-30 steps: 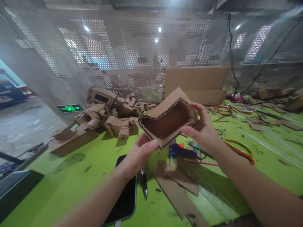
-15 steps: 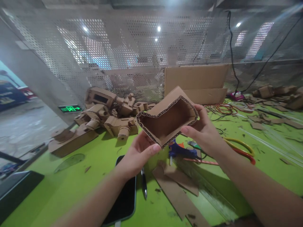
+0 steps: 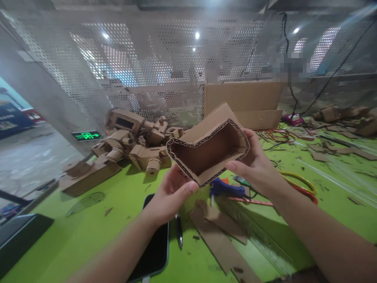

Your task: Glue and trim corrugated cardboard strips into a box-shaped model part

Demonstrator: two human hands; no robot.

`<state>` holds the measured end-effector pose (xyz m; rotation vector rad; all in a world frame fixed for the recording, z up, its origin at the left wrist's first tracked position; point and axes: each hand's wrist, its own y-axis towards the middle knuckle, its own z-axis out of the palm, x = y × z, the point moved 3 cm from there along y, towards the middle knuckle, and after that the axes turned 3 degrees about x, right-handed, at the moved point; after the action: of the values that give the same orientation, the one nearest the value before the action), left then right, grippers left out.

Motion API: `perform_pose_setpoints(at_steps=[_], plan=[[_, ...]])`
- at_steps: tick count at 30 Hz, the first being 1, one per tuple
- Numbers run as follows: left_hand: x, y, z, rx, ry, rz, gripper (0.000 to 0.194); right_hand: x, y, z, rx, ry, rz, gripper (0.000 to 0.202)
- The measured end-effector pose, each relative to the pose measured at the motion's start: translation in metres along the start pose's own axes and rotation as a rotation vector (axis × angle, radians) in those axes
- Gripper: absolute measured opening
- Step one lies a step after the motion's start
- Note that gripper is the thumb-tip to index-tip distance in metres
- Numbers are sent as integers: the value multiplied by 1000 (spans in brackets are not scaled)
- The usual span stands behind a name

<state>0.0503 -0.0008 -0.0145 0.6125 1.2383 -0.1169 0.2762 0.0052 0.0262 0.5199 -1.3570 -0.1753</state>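
Observation:
A hollow cardboard piece (image 3: 212,151) with an angular, notched outline is held up above the table, its open side facing me. My left hand (image 3: 173,192) grips its lower left corner, thumb on the front edge. On the right side, my right hand (image 3: 253,161) holds it with the thumb at the lower rim and fingers behind. Beneath it lies a blue glue gun (image 3: 226,189) on the green table (image 3: 97,243). Cardboard strips (image 3: 219,239) lie below, nearer to me.
Assembled cardboard parts (image 3: 123,137) are piled at the back left. A phone (image 3: 153,251) and a pen (image 3: 179,232) lie by my left forearm. Scissors with yellow and orange handles (image 3: 306,184) lie right. A cardboard box (image 3: 243,98) stands behind.
The cardboard piece has tilted slightly and appears a little larger, with its open side turned more toward me. Both hands keep hold of it.

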Motion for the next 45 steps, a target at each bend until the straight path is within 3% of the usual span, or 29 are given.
perform_pose_setpoints(at_steps=[11, 17, 22, 25, 31, 34, 36, 40, 45], plan=[[-8, 2, 9, -30, -6, 11, 35, 1, -1, -2, 9, 11, 44, 82], [-12, 3, 12, -33, 13, 27, 44, 3, -2, -1, 15, 11, 47, 80], [-11, 4, 13, 3, -20, 31, 41, 1, 0, -1, -6, 20, 42, 76], [-7, 4, 12, 23, -68, 28, 45, -6, 1, -1, -18, 66, 107, 76], [2, 0, 5, -68, -78, -84, 46, -15, 1, 2, -125, 247, 278, 87], [2, 3, 4, -28, -65, -115, 44, -17, 1, 5, -149, 281, 334, 92], [2, 6, 4, 20, -82, -96, 42, -18, -1, 6, -114, 279, 339, 84], [3, 10, 2, 52, -106, -77, 37, -22, -4, 8, -41, 284, 335, 48], [2, 10, 1, 75, -113, -92, 33, -21, -3, 6, -63, 258, 322, 43]])
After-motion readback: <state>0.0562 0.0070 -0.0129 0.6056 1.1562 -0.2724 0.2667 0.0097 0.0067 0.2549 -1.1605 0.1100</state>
